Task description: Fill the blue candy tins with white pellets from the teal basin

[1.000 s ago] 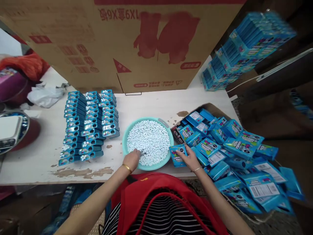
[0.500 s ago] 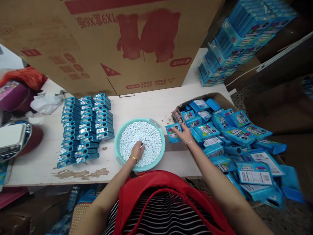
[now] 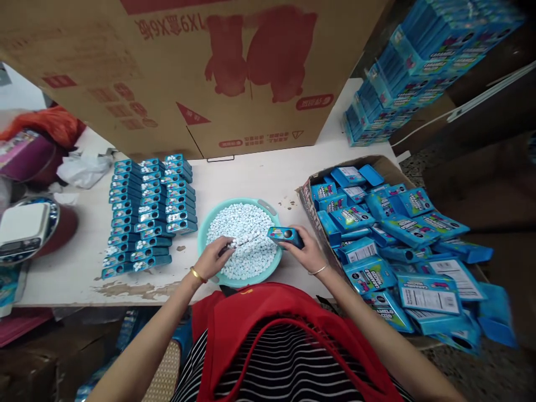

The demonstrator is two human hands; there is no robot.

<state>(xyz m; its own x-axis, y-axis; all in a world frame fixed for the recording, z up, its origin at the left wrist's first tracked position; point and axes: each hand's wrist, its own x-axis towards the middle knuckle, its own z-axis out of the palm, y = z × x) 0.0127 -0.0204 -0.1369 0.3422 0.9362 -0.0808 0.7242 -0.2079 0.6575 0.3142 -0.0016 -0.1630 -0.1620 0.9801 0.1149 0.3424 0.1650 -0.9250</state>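
Observation:
A round turquoise basin [image 3: 202, 222] full of small white pellets [image 3: 247, 259] stands near the table's front edge. My left hand [image 3: 215, 257] is over the basin's left part, its fingers pinched round some white pellets. My right hand [image 3: 307, 251] grips a small blue box [image 3: 286, 235] over the basin's right rim, its narrow end with a dark round hole facing up. Right of that hand, a carton [image 3: 316, 215] is heaped with blue boxes [image 3: 372, 274]. Left of the basin, blue boxes [image 3: 153, 215] stand in three columns, many with white pellets on top.
A large cardboard box [image 3: 259, 123] stands behind the basin. Stacked blue packs [image 3: 389, 95] rise at the back right. At the left are a white scale [image 3: 25, 223], a plastic bag [image 3: 84, 170] and a red-brown tub [image 3: 65, 226].
My left hand has lifted out of the pellets and moved left with some in its fingers. My right hand has brought the blue box from beside the carton to the basin, turning its holed end up.

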